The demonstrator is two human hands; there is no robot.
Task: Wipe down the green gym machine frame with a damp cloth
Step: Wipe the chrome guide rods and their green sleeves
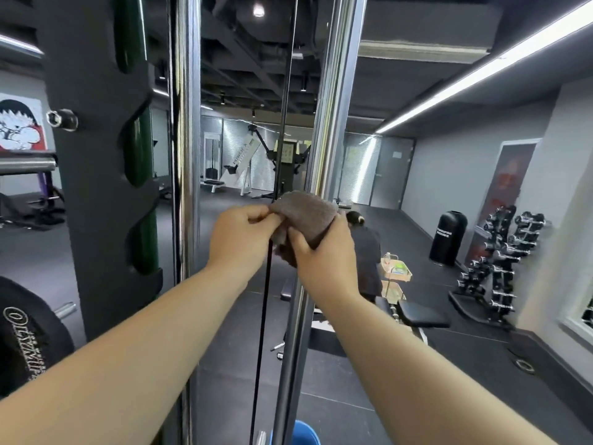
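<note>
A brown-grey cloth (308, 216) is bunched between both hands at chest height, just in front of the right chrome guide rod (333, 91). My left hand (242, 237) pinches its left edge with thumb and fingers. My right hand (324, 255) grips the cloth from below, thumb across its front. The green machine frame (141, 149) shows through the cut-outs of a dark grey upright plate (96, 175) at the left. A second chrome rod (186, 123) stands beside that plate, and a thin black cable (266, 284) runs down between the two rods.
A black weight plate (29, 342) hangs at the lower left. A blue bucket (303, 433) sits on the floor by the right rod. Behind the rods are a person in black (367, 248), a black bench (420, 314), a small cart (396, 271) and a dumbbell rack (494, 268).
</note>
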